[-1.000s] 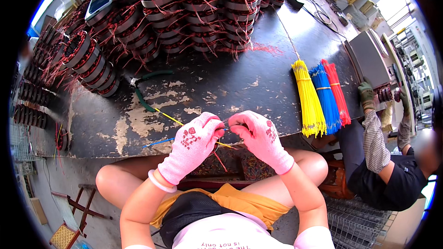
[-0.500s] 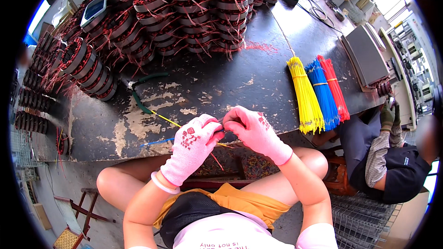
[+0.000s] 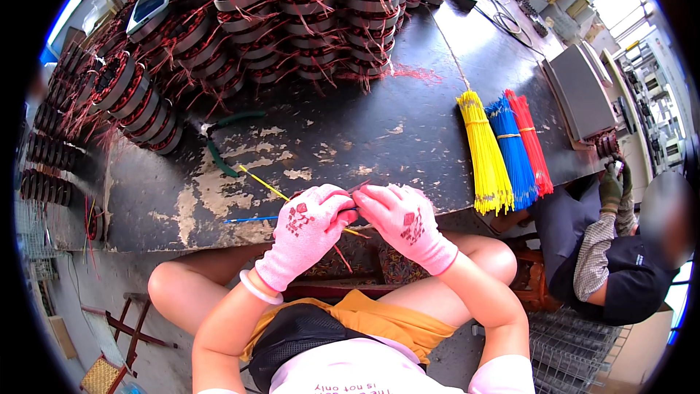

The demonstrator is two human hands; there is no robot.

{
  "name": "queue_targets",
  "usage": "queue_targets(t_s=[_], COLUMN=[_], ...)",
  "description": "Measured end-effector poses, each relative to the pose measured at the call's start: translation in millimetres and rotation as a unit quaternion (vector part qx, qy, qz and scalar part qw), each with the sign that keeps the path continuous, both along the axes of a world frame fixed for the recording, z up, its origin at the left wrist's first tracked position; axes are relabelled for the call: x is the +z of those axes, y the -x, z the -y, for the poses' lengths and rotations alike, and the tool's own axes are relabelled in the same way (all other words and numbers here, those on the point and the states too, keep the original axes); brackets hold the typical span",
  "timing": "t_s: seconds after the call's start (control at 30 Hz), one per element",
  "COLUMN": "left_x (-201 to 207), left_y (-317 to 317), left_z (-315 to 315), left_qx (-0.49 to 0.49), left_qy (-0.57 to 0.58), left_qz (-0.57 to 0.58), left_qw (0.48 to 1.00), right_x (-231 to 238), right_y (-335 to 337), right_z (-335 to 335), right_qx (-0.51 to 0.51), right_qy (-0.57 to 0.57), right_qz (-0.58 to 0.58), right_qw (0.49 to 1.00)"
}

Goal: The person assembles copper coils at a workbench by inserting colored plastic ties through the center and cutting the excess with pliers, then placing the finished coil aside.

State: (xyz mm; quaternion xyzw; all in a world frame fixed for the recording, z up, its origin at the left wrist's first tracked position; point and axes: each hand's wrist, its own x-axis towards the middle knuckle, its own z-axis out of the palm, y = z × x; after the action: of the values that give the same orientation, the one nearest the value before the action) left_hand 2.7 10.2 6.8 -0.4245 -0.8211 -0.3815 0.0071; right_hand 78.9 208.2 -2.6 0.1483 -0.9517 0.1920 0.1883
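What lies between the fingertips is mostly hidden: the two hands meet over the counter's [image 3: 408, 160] near edge, and their gloves cover the join. The left hand [image 3: 302, 230] has its fingers curled in, gripping a blue wire [image 3: 251, 219]; the right hand's [image 3: 408, 226] fingers lie together against the left's tips, and whether they pinch anything I cannot tell. A yellow wire [image 3: 264, 184] also runs under the left glove, its middle covered.

The blue wire lies almost level, along the counter's near edge, its free end pointing left. The yellow one slants, its upper end beside the handle of the pliers [image 3: 217, 157] on the counter, its other end poking out below the gloves, past the near edge. A red wire [image 3: 343, 258] slopes down off that edge.

All three are thin; the blue and yellow look nearly straight, bright and smooth. Their finer ends are too small to make out.
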Motion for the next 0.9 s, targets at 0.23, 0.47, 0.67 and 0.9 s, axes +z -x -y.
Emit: queue_targets(t_s=[0.23, 0.47, 0.67, 0.9], left_x=[1, -3, 0, 0], left_y=[-1, 1, 2, 2], left_z=[2, 1, 1, 1], left_qx=[-0.008, -0.008, -0.015, -0.006], left_qy=[0.003, -0.009, -0.008, -0.007], left_qz=[0.014, -0.005, -0.012, 0.026], left_qw=[1.0, 1.0, 1.0, 1.0], right_x=[33, 22, 16, 11], right_y=[8, 0, 12, -3], right_z=[-9, -2, -3, 6], right_qx=[-0.03, 0.025, -0.089, -0.025], right_qy=[0.393, 0.117, 0.525, -0.029], right_qz=[0.435, 0.102, 0.453, -0.049], right_qw=[0.81, 0.988, 0.715, 0.998])
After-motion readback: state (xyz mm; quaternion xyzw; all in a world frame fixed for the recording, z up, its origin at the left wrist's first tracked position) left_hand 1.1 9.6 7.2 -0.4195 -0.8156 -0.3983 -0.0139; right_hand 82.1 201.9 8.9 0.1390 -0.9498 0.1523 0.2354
